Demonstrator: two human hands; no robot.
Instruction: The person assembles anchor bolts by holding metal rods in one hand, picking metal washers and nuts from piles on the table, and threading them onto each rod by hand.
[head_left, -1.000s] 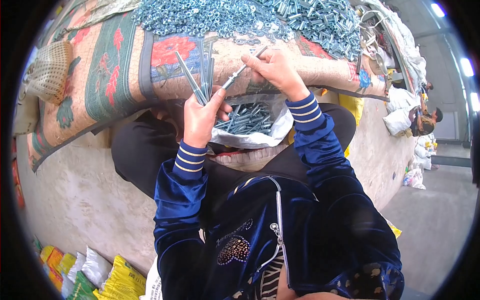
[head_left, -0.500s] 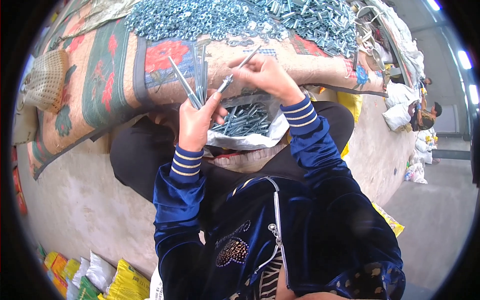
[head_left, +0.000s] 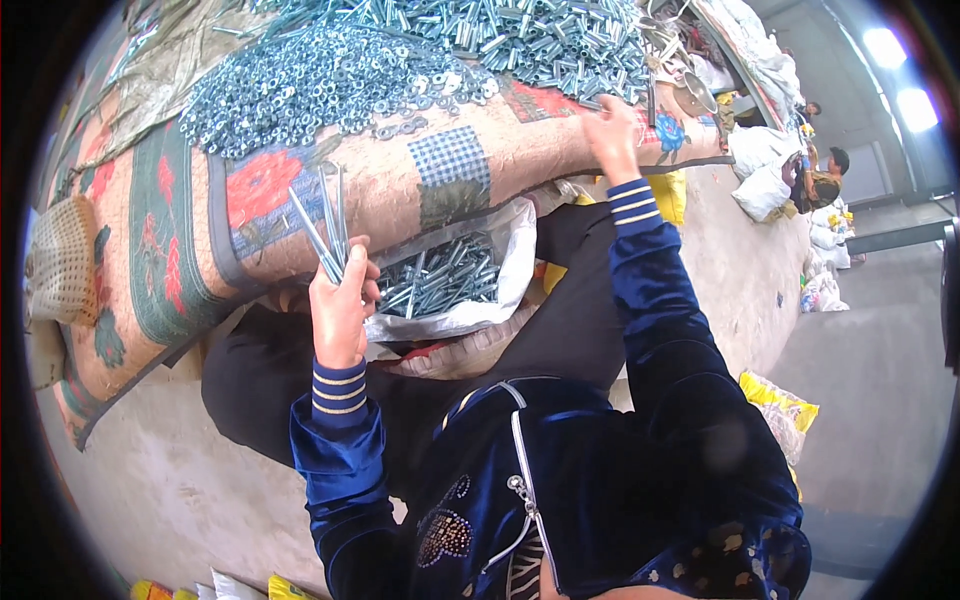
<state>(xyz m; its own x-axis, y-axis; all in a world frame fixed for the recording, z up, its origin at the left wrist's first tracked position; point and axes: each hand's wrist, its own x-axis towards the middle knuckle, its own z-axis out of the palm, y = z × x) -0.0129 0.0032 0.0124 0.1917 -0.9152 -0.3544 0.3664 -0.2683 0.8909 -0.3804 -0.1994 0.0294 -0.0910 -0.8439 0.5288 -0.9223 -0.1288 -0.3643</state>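
Observation:
My left hand [head_left: 340, 310] is closed around several thin metal rods [head_left: 326, 235], which fan upward out of the fist. Below and to its right, an open white sack [head_left: 515, 270] holds a heap of metal bolts [head_left: 445, 280]. My right hand [head_left: 612, 140] reaches to the near edge of a pile of short metal sleeves [head_left: 560, 45] on the quilt-covered surface. Its fingers are bent together at the pile, and whatever lies between them is too small to make out.
A heap of nuts and washers [head_left: 310, 85] lies left of the sleeves on a patterned quilt [head_left: 370, 180]. A woven straw hat [head_left: 62, 260] is at the far left. White sacks [head_left: 765, 170] and a person [head_left: 828, 180] are at the right. A yellow bag [head_left: 780, 410] lies on the floor.
My right hand has left the rod and fitting it handled beside my left hand, moving right to the sleeve pile. My left hand keeps its rods and sits slightly lower and further left.

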